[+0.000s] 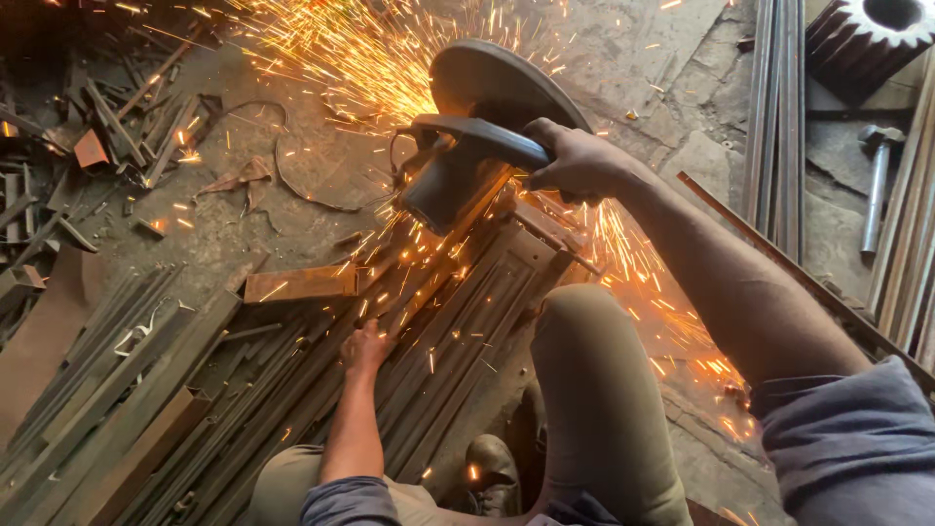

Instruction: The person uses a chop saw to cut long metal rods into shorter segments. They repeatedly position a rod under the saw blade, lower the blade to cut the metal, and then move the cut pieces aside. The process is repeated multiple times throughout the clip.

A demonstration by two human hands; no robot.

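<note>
Right hand [575, 161] clenched round saw handle [487, 136]; left hand [365, 348] flat on steel strips [448, 331].

Overall exposure is dim and warm. The brightest source is the spray of orange sparks [321, 49] at top centre, which blows out to near white at its core and casts a glow over the concrete floor [643, 58] beside it. The top left corner falls into deep shadow. Flying sparks register as streaks of motion blur. Focus is acceptable at centre; straight lines bow slightly toward the frame edges.
</note>
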